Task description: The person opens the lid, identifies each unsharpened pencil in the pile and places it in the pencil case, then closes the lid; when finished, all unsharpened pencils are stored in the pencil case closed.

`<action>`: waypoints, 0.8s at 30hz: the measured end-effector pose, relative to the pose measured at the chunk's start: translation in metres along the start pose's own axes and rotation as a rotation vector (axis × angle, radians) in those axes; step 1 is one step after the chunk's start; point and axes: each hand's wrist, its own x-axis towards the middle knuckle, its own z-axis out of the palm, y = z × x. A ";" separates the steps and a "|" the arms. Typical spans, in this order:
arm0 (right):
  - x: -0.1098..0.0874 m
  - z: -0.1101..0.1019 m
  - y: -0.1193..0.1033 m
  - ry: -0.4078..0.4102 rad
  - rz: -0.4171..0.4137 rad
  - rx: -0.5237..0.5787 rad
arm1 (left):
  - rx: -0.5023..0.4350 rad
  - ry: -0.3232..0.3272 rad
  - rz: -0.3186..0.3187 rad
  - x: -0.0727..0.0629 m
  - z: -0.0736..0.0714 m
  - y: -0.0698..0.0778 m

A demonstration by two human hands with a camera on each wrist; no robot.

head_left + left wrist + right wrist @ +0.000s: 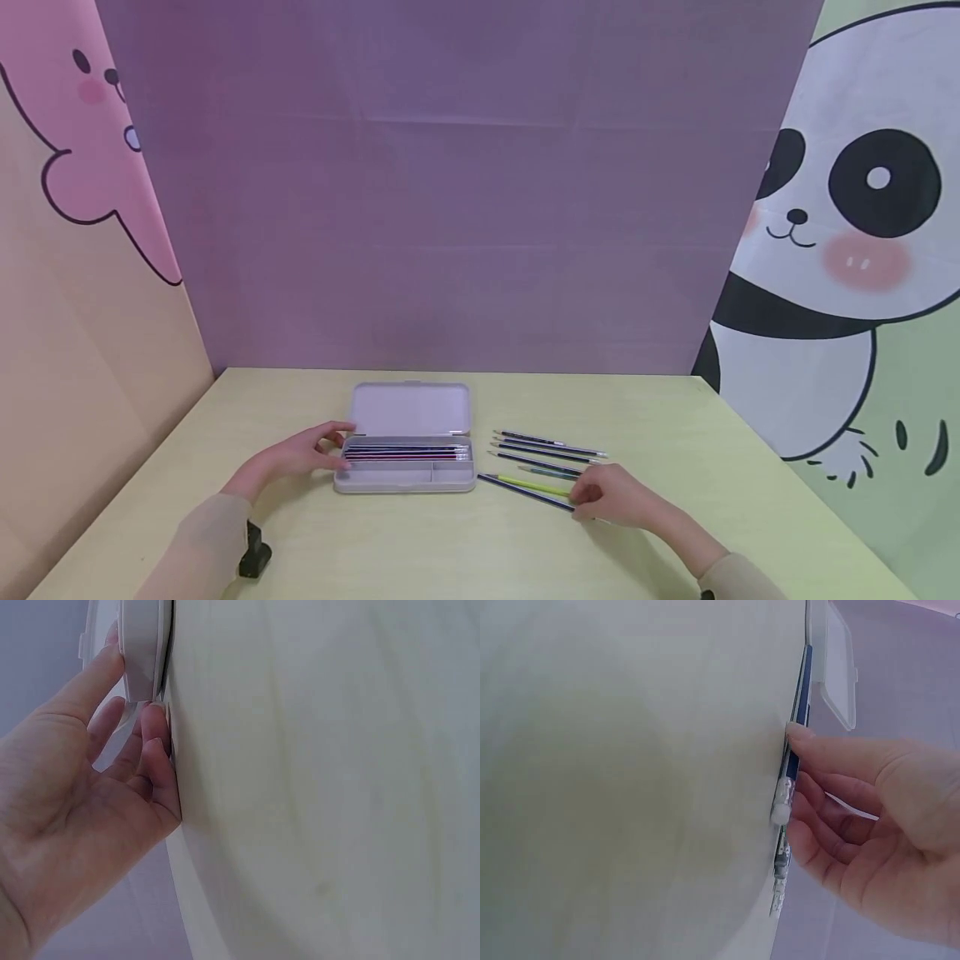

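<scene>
Head view: a dark blue pencil (525, 491) lies on the pale yellow-green table (675, 433), just right of the open grey pencil case (408, 481). The right hand (615, 496) has its fingertips on the pencil's near end, fingers curled around it in a light pinch; in the right wrist view the thumb (832, 750) presses the shaft near its white eraser tip (782, 802). A yellow-green pencil (534, 484) lies just beside it, and more dark pencils (547, 446) lie a little farther back. The left hand (296, 457) rests against the case's left end, thumb and relaxed fingers touching its rim. Several pencils (405, 452) lie in the case's rear compartment, its lid (410, 408) laid back flat.
</scene>
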 end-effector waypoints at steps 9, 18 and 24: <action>0.002 0.002 0.005 0.039 -0.034 -0.074 | -0.020 -0.010 0.024 0.012 0.003 -0.012; 0.006 -0.002 0.007 0.062 0.001 -0.085 | -0.023 -0.023 0.033 0.023 0.004 -0.023; 0.008 -0.007 0.008 0.086 -0.008 -0.109 | -0.025 -0.026 0.028 0.023 0.005 -0.024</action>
